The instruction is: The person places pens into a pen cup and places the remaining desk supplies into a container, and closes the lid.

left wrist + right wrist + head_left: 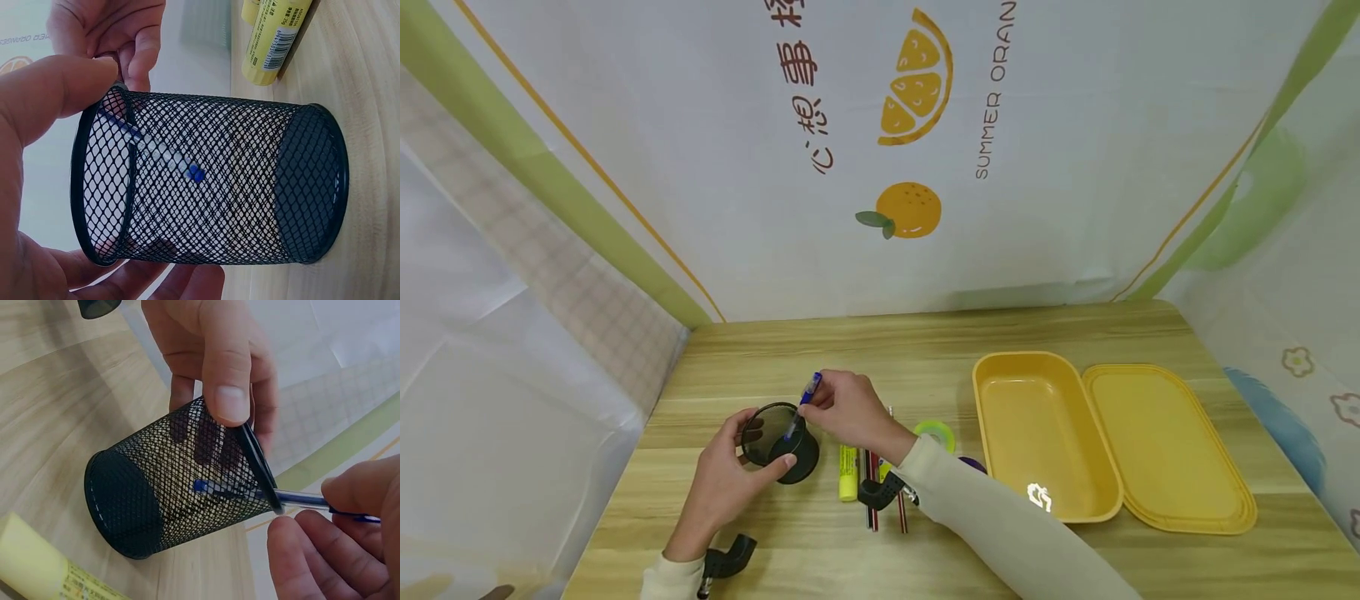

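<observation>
A black mesh pen holder (206, 187) stands on the wooden table, its round mouth toward the top. My left hand (725, 475) grips it near the rim, thumb on one side and fingers on the other. Between thumb and fingers my right hand (850, 408) pinches a blue pen (809, 392) by its capped end. The pen slants over the rim, and its blue tip (200, 486) shows through the mesh inside the holder, above the dark base.
Right of the holder lie a yellow glue stick (847, 475), several striped pencils (902, 512) and a green tape roll (936, 433), partly under the right arm. Farther right are a yellow box (1037, 425) and its lid (1168, 450).
</observation>
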A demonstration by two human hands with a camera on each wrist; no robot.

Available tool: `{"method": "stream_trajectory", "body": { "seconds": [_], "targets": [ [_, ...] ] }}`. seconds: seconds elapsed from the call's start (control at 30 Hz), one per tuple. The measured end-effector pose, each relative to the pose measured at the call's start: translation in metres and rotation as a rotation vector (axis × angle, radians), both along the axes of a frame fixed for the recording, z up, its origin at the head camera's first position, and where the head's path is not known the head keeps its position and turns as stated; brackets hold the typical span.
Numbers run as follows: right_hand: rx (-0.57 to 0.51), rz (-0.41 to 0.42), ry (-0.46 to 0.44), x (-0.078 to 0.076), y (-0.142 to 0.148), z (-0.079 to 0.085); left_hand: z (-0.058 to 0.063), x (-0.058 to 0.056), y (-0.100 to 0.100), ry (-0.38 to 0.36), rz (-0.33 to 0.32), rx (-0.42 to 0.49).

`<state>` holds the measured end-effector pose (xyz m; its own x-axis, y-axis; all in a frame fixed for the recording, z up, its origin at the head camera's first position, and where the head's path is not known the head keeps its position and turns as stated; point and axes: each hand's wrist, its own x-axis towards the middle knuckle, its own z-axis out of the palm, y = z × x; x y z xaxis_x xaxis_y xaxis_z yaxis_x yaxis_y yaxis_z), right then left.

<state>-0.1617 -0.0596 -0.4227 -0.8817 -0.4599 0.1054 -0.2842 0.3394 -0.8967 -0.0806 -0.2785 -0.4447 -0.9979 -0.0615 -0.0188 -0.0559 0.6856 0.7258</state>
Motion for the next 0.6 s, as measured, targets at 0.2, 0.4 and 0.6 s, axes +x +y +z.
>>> {"method": "stream_trajectory", "body": {
  "seconds": [0.2, 0.4, 0.6],
  "targets": [
    [0.019, 0.006, -0.014, 0.0005, -0.0019, -0.0036, -0.0001, -0.0001, 0.0003, 0.009, -0.002, -0.006],
    [0.024, -0.001, -0.005, -0.0001, -0.0035, -0.006, -0.0004, 0.0005, 0.0006, 0.024, -0.005, -0.019],
    [0.017, 0.0, -0.013, -0.0015, -0.0037, -0.0078, -0.001, -0.0012, 0.0003, 0.014, -0.002, -0.032]
  ]
}}
